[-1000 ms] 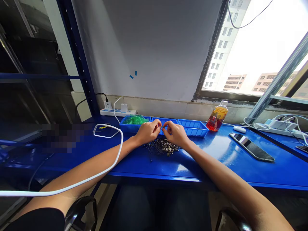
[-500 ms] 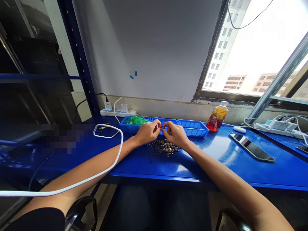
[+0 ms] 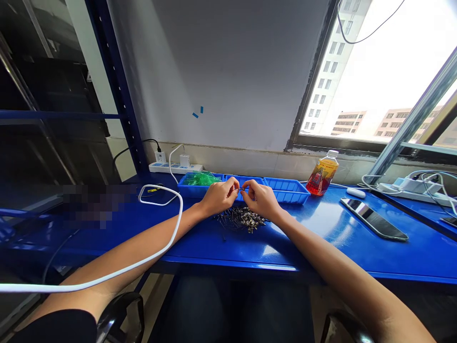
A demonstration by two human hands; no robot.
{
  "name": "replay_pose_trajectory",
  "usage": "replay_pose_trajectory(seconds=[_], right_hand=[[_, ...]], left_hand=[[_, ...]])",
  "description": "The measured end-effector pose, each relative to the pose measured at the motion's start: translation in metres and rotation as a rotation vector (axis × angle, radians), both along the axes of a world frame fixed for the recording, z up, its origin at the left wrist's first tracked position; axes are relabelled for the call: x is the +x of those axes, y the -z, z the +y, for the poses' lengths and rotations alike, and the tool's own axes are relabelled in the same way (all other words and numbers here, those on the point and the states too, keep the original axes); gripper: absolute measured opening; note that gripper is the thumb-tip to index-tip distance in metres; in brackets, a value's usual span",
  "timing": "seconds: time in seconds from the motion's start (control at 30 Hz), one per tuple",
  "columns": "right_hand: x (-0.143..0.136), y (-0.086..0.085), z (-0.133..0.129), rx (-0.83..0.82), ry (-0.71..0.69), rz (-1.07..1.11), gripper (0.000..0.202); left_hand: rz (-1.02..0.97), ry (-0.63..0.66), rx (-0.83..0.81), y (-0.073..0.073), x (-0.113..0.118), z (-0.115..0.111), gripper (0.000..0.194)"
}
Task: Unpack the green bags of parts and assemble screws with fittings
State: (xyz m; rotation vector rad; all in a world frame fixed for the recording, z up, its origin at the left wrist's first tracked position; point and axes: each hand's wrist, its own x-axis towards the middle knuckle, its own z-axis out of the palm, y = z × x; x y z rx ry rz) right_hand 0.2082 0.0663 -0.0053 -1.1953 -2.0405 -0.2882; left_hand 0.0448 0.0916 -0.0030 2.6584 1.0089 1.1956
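Observation:
My left hand [image 3: 220, 195] is pinched shut on a thin screw [image 3: 239, 189], whose shaft points toward my other hand. Opposite it, the thumb and forefinger of my right hand [image 3: 262, 199] close on a small metal fitting [image 3: 243, 189] at the screw's end. Whether the fitting is threaded on is too small to tell. Under both hands, a loose pile [image 3: 246, 217] of dark thin screws and shiny metal fittings lies on the blue table [image 3: 214, 250].
Blue bins [image 3: 289, 190] stand in a row behind my hands, the left one with a green plastic bag [image 3: 202, 178]. To the right are a drink bottle [image 3: 322, 174] and a phone [image 3: 373, 218]. A white cable [image 3: 157, 256] loops across my left forearm. Power strips [image 3: 174, 167] sit behind.
My fingertips have shifted very slightly around the screw and the fitting, with a little more of the shaft showing between them. Everything else stays put.

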Motion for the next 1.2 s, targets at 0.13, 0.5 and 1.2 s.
replay_pose_trajectory(seconds=[0.13, 0.5, 1.2], right_hand=[[0.0003, 0.0002, 0.0005, 0.001, 0.006, -0.006, 0.01], [0.0003, 0.0006, 0.0007, 0.01, -0.017, 0.002, 0.011], [0.0008, -0.0007, 0.0007, -0.018, 0.009, -0.012, 0.012]], left_hand=[[0.012, -0.009, 0.002, 0.0006, 0.0001, 0.0007, 0.007], [-0.004, 0.018, -0.022, 0.0006, -0.0005, 0.0005, 0.003], [-0.009, 0.041, -0.034, 0.001, -0.0006, 0.0008, 0.001]])
